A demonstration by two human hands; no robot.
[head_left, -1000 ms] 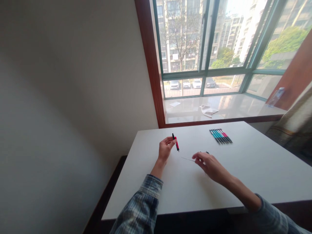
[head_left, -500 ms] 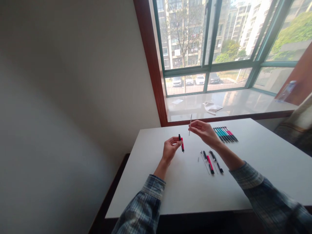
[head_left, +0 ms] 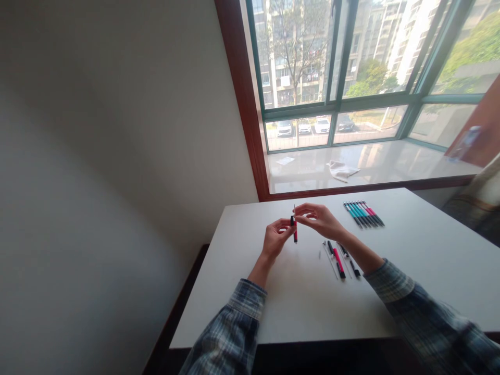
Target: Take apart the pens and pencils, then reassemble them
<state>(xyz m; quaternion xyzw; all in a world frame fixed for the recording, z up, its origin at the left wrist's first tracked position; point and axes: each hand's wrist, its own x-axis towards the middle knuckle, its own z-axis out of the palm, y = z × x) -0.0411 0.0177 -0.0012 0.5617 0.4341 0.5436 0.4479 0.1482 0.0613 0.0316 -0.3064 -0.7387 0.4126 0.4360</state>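
Observation:
My left hand (head_left: 276, 240) is closed on a red and black pen barrel (head_left: 295, 237), held upright above the white table (head_left: 234, 291). Just above the barrel, my right hand (head_left: 317, 219) pinches a thin pen refill (head_left: 294, 207). The refill stands upright over the barrel's top; whether its lower end is inside, I cannot tell, since my fingers cover it. Right of my hands lie pen parts: a red and black barrel (head_left: 339, 261), black pieces (head_left: 354, 269), thin refills (head_left: 330, 260) and a small spring-like piece (head_left: 320, 254).
A row of several teal and red pens (head_left: 363, 214) lies at the table's back right. Behind the table, the window sill (head_left: 304, 177) bears a crumpled white cloth (head_left: 342, 170) and a paper (head_left: 285, 161). A wall (head_left: 156, 156) stands on the left.
My right hand has moved left and slightly down, bringing the refill from beside the barrel to directly over it. My left hand has barely moved and keeps its grip.

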